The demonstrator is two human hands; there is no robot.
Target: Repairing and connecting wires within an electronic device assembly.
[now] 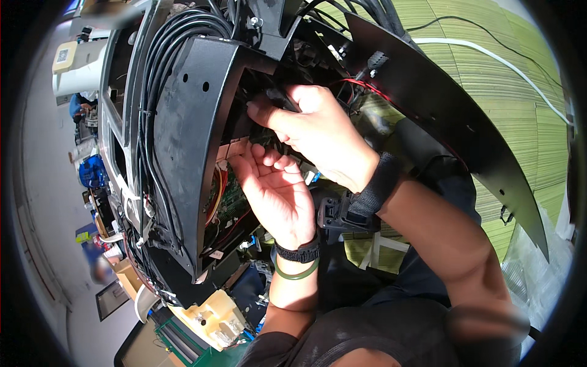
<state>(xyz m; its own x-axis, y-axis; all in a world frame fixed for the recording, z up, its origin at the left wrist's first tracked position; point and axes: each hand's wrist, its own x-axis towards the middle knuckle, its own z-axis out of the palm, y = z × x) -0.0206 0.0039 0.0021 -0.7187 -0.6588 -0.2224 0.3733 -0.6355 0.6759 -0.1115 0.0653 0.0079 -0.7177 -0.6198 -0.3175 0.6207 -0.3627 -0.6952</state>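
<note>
My right hand [327, 131] reaches into the opening of a black metal housing [211, 98], its thumb and fingers closed around a black cable [280, 100]. Shadow hides the far end of that cable. Just below, my left hand [275, 192] is turned palm up with the fingers loosely curled and the palm bare. Its fingertips are beside the inner edge of the opening, above a green circuit board [231, 199]. Red and yellow wires [217, 192] run next to that board. A black strap is on each wrist, and a green bangle on the left.
A bundle of black cables [156, 79] loops over the housing's left side. To the right, a long curved black panel [452, 116] carries a thin red wire [376, 90]. A white cable [501, 61] crosses the green floor [483, 92]. Below lies a cream plastic part [214, 318].
</note>
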